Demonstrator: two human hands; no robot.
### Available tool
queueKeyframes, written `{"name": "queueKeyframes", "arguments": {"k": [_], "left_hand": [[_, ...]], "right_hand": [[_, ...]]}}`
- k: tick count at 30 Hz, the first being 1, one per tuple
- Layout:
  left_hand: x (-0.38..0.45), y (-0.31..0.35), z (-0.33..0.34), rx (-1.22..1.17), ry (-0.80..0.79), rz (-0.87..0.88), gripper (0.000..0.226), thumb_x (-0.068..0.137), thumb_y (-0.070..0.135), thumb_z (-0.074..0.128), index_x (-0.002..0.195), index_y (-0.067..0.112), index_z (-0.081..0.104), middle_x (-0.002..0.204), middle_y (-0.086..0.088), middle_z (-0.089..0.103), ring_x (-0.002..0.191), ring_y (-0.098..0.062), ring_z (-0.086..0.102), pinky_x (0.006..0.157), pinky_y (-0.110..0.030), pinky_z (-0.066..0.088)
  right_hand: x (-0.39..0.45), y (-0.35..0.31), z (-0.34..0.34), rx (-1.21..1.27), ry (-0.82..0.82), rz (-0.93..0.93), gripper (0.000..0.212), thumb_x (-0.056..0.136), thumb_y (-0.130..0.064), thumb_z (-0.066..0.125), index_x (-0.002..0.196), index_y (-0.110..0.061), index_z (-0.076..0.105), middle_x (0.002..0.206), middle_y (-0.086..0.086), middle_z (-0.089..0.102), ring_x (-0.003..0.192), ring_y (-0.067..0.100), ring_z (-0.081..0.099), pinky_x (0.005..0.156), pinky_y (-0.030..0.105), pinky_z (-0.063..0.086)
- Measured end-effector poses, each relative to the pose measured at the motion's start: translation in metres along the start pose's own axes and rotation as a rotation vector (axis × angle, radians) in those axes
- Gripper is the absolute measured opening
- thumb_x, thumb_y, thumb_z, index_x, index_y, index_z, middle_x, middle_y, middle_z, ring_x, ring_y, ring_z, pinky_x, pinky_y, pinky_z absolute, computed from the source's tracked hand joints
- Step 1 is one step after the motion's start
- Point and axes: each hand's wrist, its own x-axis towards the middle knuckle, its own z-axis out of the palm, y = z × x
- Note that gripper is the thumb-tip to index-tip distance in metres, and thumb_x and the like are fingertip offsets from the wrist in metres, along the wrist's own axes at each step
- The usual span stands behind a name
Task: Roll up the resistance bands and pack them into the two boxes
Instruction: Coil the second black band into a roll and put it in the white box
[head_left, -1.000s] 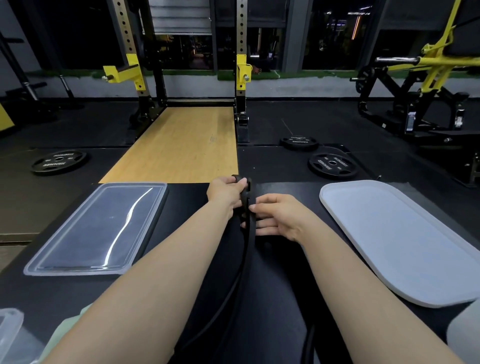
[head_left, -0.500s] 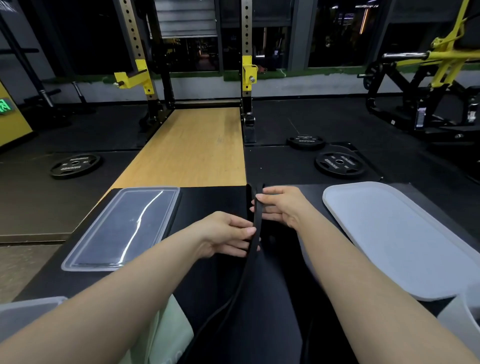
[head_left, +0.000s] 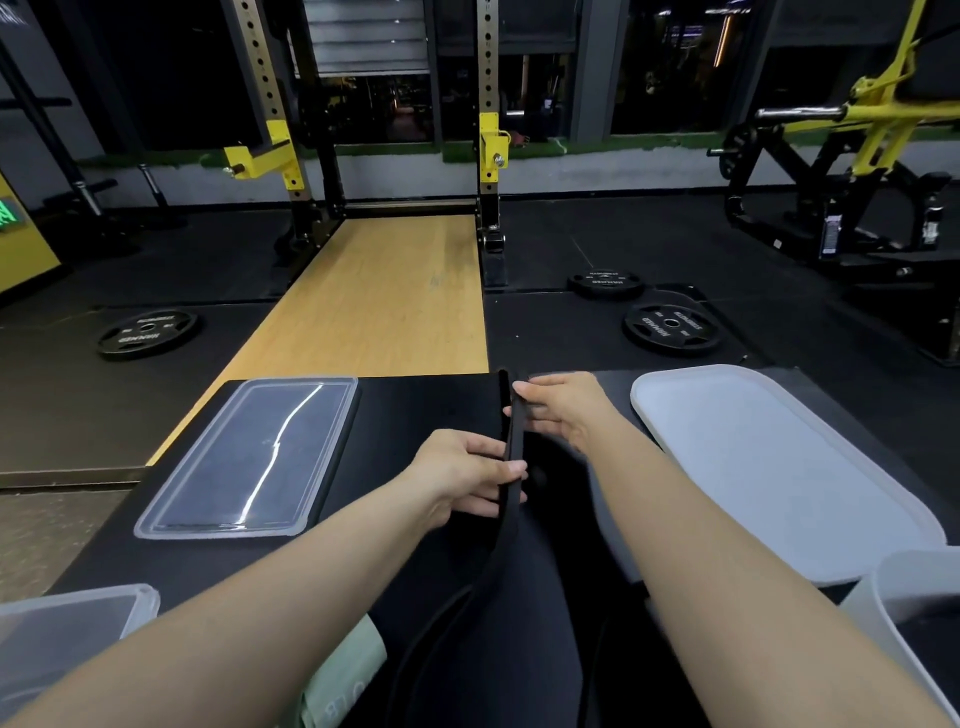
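A black resistance band (head_left: 511, 499) stretches along the middle of the black table (head_left: 415, 410), from its far edge down toward me. My right hand (head_left: 563, 410) pinches the band's far end near the table's far edge. My left hand (head_left: 467, 475) grips the band lower down, thumb and fingers round the strap. A clear box (head_left: 67, 629) sits at the near left corner and a white box (head_left: 914, 618) at the near right, both partly out of frame. A pale green band (head_left: 343, 675) lies under my left forearm.
A clear lid (head_left: 249, 457) lies flat on the table's left side and a white lid (head_left: 769, 462) on its right. Beyond the table are a wooden lifting platform (head_left: 384, 301), a squat rack and weight plates (head_left: 672, 327) on the dark gym floor.
My left hand slid from the band's far end back toward me along the strap. My right hand moved up to the far end and took it.
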Motion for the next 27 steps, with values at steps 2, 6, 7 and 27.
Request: {"name": "queueKeyframes", "arguments": {"k": [2, 6, 7, 27], "left_hand": [[0.003, 0.001, -0.001, -0.045, 0.067, 0.017, 0.037, 0.082, 0.003, 0.069, 0.118, 0.0, 0.058, 0.09, -0.012, 0.072, 0.065, -0.017, 0.071, 0.055, -0.027, 0.059], [0.01, 0.008, 0.002, -0.108, 0.163, 0.05, 0.043, 0.081, 0.006, 0.071, 0.121, 0.002, 0.056, 0.097, -0.015, 0.07, 0.078, -0.021, 0.071, 0.061, -0.026, 0.058], [0.011, 0.01, 0.004, -0.126, 0.174, 0.045, 0.044, 0.081, 0.007, 0.071, 0.122, 0.001, 0.056, 0.098, -0.015, 0.07, 0.081, -0.022, 0.071, 0.062, -0.026, 0.058], [-0.018, 0.0, -0.013, 0.083, -0.046, -0.036, 0.033, 0.096, 0.029, 0.05, 0.117, 0.006, 0.06, 0.109, -0.01, 0.069, 0.09, -0.016, 0.069, 0.071, -0.024, 0.058]], "right_hand": [[-0.011, 0.001, -0.003, -0.029, -0.049, 0.021, 0.031, 0.087, -0.006, 0.066, 0.113, 0.009, 0.056, 0.091, 0.018, 0.067, 0.072, 0.023, 0.069, 0.055, 0.025, 0.058], [-0.039, 0.009, -0.01, -0.117, -0.101, 0.002, 0.023, 0.088, -0.021, 0.067, 0.099, -0.001, 0.062, 0.09, 0.011, 0.069, 0.08, 0.017, 0.07, 0.064, 0.026, 0.059], [-0.045, 0.013, -0.011, -0.118, -0.099, -0.015, 0.023, 0.087, -0.022, 0.067, 0.098, -0.002, 0.064, 0.092, 0.01, 0.07, 0.083, 0.015, 0.07, 0.064, 0.026, 0.059], [-0.067, 0.026, -0.01, 0.001, -0.152, 0.117, 0.016, 0.094, -0.003, 0.054, 0.1, 0.009, 0.063, 0.087, 0.017, 0.071, 0.07, 0.019, 0.072, 0.059, 0.024, 0.056]]}}
